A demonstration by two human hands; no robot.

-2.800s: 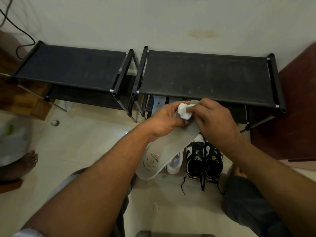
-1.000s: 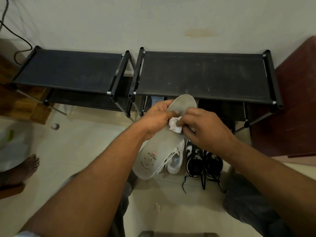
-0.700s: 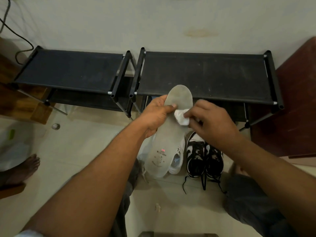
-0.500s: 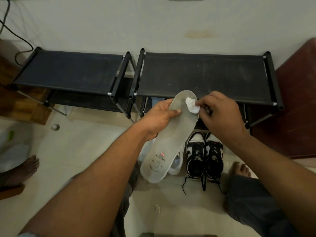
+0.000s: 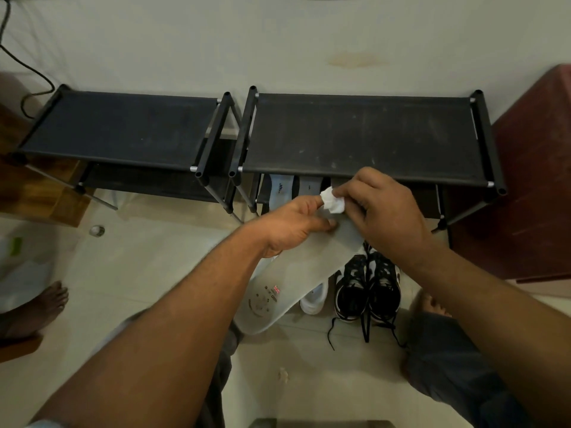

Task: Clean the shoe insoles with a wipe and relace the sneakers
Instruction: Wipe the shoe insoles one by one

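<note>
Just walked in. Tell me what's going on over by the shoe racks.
A person is wiping an insole. The left hand holds it near its upper end, and the right hand pinches a crumpled white wipe against that end. Below, the black-and-white sneakers stand on the floor with laces trailing loose, beside a white sneaker partly hidden by the insole. Spare insoles lie on the right rack's lower shelf.

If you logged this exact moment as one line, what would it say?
phase: insole cleaning | left hand: grips grey insole | right hand: pinches white wipe by insole's far end | black-and-white sneakers: on floor, laces trailing
</note>
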